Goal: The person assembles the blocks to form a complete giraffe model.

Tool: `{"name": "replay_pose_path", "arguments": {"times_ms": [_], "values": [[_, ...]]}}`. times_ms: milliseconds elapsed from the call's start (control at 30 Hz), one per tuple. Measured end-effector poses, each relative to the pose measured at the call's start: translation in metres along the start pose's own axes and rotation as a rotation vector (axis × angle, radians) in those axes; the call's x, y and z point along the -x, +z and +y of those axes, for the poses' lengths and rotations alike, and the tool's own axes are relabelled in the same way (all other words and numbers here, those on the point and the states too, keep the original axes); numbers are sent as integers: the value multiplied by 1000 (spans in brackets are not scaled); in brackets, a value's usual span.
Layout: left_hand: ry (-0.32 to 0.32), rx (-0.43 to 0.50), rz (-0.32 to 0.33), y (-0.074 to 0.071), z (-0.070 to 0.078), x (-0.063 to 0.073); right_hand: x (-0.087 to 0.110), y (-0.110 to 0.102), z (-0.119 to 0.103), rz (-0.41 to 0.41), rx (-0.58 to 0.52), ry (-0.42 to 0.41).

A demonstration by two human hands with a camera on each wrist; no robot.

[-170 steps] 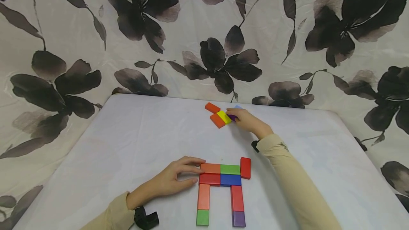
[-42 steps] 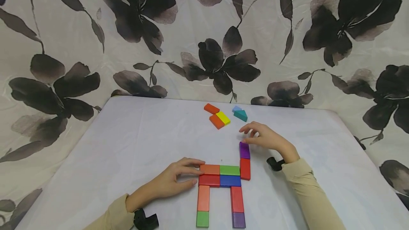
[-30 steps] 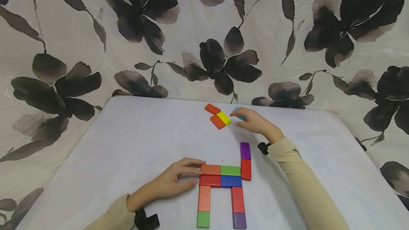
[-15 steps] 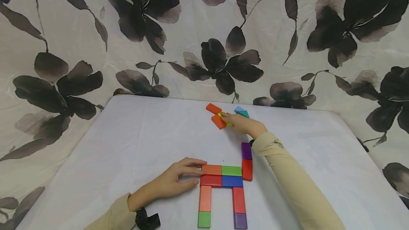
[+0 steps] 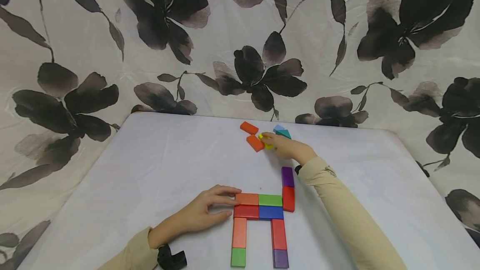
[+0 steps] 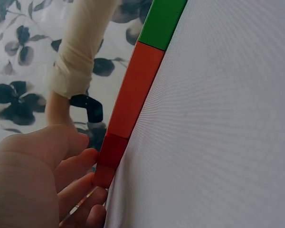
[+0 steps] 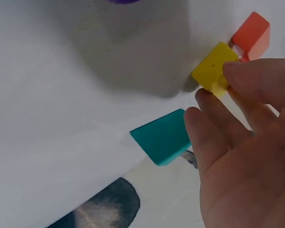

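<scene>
My right hand [image 5: 288,148] pinches a yellow block [image 7: 211,69] between thumb and fingers, at the far pile. Close by lie two orange blocks [image 5: 249,127] [image 5: 255,143], a teal block [image 5: 283,133] and a light blue one [image 5: 278,128]. Nearer, a flat figure is laid out: orange [image 5: 247,199], green [image 5: 270,200], red [image 5: 246,211] and blue [image 5: 271,212] blocks form its body, with two legs below. A red block [image 5: 288,198] with a purple block [image 5: 287,177] beyond it rises at the right. My left hand [image 5: 204,209] rests at the body's left side, fingertips touching the orange block.
The white tabletop [image 5: 161,157] ends at a floral cloth [image 5: 225,20] just behind the far pile. Each leg has a longer block, salmon [image 5: 239,232] or red [image 5: 278,233], ending in a green [image 5: 238,257] or purple [image 5: 280,258] block.
The purple block has gone from the far pile to the red block's far end. My right hand has returned to the pile and taken hold of the yellow block. The left hand stays put.
</scene>
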State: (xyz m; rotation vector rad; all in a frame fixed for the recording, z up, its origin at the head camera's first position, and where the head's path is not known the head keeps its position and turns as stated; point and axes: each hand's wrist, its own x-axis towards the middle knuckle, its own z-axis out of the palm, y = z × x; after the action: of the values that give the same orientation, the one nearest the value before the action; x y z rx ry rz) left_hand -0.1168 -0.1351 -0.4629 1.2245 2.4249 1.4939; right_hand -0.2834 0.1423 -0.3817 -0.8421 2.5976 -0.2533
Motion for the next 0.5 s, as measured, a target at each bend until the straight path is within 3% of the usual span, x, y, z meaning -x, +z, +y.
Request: {"name": "replay_pose_path", "arguments": {"times_ms": [233,500], "values": [[-7,1,-4,0,-2,0,10,1,8,-5,-48,9],[-15,2,0,1,1,0,21,6,17,-5,-215,34]]}}
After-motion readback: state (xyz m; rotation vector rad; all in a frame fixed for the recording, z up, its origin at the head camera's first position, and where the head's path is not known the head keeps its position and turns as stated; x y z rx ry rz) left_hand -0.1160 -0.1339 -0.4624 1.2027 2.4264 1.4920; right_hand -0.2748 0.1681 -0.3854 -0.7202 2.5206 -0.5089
